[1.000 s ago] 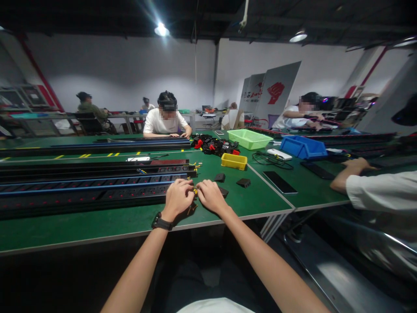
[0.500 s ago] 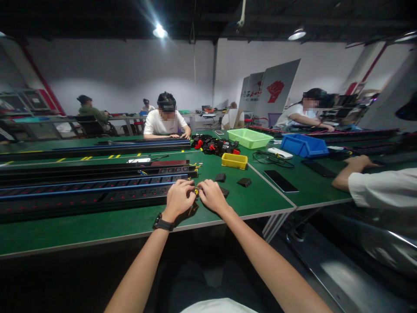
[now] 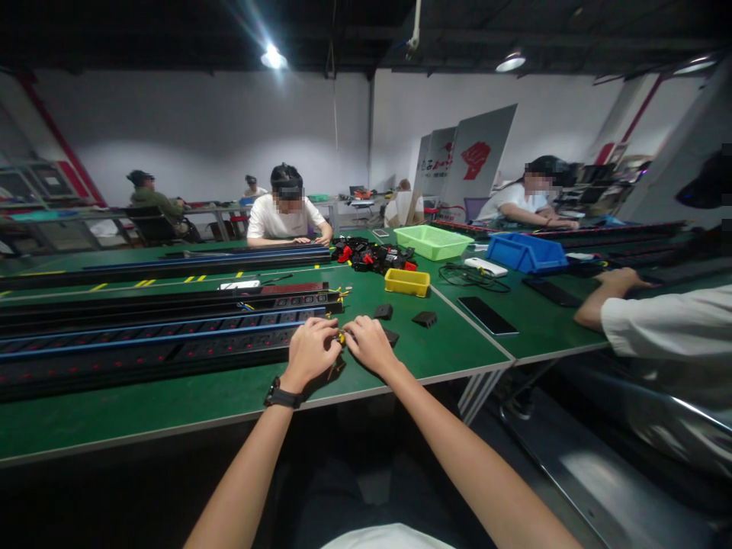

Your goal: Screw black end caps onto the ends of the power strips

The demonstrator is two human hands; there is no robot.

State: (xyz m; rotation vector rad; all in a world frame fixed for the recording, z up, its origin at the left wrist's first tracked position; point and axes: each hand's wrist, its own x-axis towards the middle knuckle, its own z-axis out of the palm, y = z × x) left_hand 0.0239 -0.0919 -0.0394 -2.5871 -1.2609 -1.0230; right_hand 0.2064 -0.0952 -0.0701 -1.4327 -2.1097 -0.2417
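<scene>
My left hand (image 3: 312, 354), with a black watch on its wrist, is closed in a pinch at the right end of a long black power strip (image 3: 229, 348). Facing it, my right hand (image 3: 370, 347) pinches from the other side, fingertips nearly touching the left ones. Between them shows a short bit of yellow wire (image 3: 341, 338); its ends are hidden by my fingers. The strip has rows of sockets with small red dots and a blue edge. Black plastic end pieces (image 3: 425, 319) lie to the right of my right hand, one partly behind it.
Beyond my hands stand a yellow bin (image 3: 407, 283), a green basket (image 3: 435, 242) and a blue bin (image 3: 526, 253). A pile of black and red parts (image 3: 371, 254) lies near them. A phone (image 3: 487, 316) rests at right, near a co-worker's arm (image 3: 614, 293). Another person sits across the table.
The whole view has shifted slightly left. My hands stay at the strip's end with the yellow wire between them, with only slight finger movement.
</scene>
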